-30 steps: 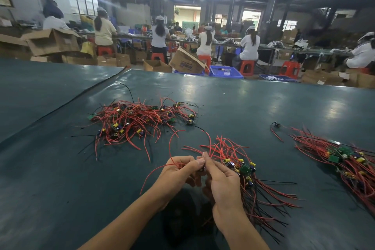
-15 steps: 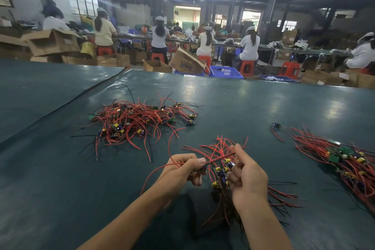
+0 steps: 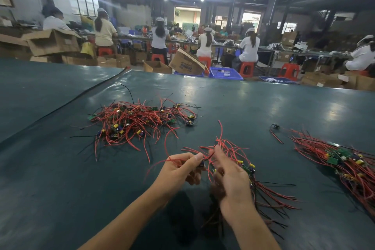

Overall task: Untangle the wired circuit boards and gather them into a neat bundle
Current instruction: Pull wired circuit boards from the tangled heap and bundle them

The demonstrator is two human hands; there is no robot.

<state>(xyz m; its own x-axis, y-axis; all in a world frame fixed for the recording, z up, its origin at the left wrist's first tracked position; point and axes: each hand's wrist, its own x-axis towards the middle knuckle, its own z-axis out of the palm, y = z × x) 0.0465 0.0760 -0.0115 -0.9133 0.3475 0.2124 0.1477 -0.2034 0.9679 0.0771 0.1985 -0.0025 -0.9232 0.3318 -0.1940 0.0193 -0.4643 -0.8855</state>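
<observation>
One wired board (image 3: 201,165) pinched by left hand (image 3: 178,170); right hand (image 3: 231,176) grip unclear; carton (image 3: 185,65) print illegible.

The glossy dark teal desk (image 3: 263,111) carries pale glints of lamp light. On it, the far tangled heap of wired circuit boards (image 3: 138,119) is mostly red wire crossed by a few black strands, dotted with green boards and yellow and dark blue parts. The near bundle of wired boards (image 3: 246,168) shows the same mix: red strands above, red and black below, with green, yellow and blue at its middle. A thin loose wire (image 3: 167,158) is plain red. The right-side heap of wired boards (image 3: 345,166) is red, flecked green and yellow. Beyond the desk there is a blue lattice-patterned plastic crate (image 3: 225,72), orange-red plastic stools (image 3: 246,68) and plain brown cardboard boxes (image 3: 52,41).
</observation>
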